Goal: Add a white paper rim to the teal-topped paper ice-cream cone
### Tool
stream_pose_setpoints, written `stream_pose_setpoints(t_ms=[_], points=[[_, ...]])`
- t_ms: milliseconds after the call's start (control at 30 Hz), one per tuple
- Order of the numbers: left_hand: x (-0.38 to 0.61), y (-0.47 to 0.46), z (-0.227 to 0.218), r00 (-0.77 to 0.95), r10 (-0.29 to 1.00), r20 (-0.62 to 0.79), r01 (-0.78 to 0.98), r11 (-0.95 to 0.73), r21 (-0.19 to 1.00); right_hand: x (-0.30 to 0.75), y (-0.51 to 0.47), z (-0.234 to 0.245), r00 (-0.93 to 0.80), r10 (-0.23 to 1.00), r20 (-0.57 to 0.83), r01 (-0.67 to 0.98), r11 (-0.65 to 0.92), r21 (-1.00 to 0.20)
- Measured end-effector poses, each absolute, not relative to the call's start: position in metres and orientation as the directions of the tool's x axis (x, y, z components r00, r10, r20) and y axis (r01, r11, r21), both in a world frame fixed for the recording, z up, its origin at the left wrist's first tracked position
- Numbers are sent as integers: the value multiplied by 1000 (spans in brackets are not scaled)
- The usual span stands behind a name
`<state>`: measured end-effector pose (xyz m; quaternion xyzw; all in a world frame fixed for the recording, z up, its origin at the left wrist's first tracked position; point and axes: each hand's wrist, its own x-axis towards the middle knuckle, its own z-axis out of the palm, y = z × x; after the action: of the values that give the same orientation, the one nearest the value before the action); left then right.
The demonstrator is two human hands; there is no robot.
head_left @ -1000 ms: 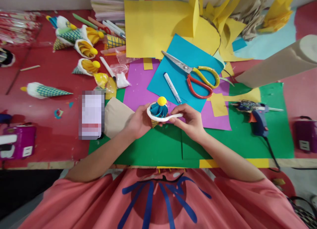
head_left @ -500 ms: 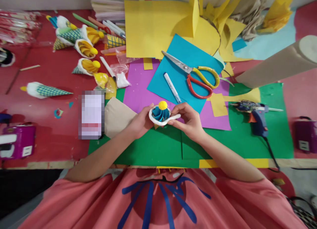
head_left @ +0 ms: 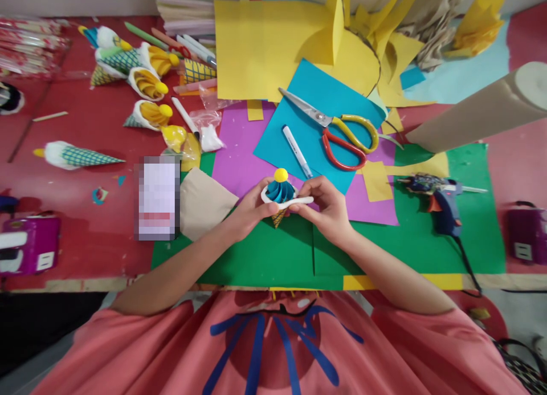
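Observation:
Between my hands is a small paper ice cream cone with a yellow grid-patterned point, a blue pleated swirl and a yellow ball on top. A white clay strip runs round its rim, its loose end sticking out to the right. My left hand is closed round the cone's left side, thumb against the strip. My right hand pinches the strip near its free end. Just beyond lie a white marker and scissors with yellow and red handles on blue paper.
Several finished paper cones lie at the upper left, with another cone below them. A phone rests left of a beige paper piece. A glue gun with its cord sits right. A paper roll stands behind it.
The cone has tilted so its grid-patterned point now shows below the rim. My left thumb has moved onto the front of the white strip. The right hand still pinches it.

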<state>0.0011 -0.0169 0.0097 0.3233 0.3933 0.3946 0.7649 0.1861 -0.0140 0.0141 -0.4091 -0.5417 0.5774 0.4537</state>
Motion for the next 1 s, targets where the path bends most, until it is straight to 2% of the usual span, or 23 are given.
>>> stream_pose_setpoints(t_ms=[300,400,633,800,1000], points=[[0,-15,11,325,889,-322,-369,432,823,188,-16,14,-250,964,92,-132,60,-989],[-1,-16,9,357,889,-288,-355,414,838,188,-15,14,-248,962,114,-156,77,-985],[-2,-16,5,384,893,-235,-335,372,866,187,-15,13,-242,968,60,-163,20,-986],[-6,-17,2,380,910,-165,-313,294,903,187,-14,14,-252,962,102,-223,44,-974],[-7,-18,4,414,903,-114,-326,264,908,186,-15,14,-227,961,161,-165,125,-978]])
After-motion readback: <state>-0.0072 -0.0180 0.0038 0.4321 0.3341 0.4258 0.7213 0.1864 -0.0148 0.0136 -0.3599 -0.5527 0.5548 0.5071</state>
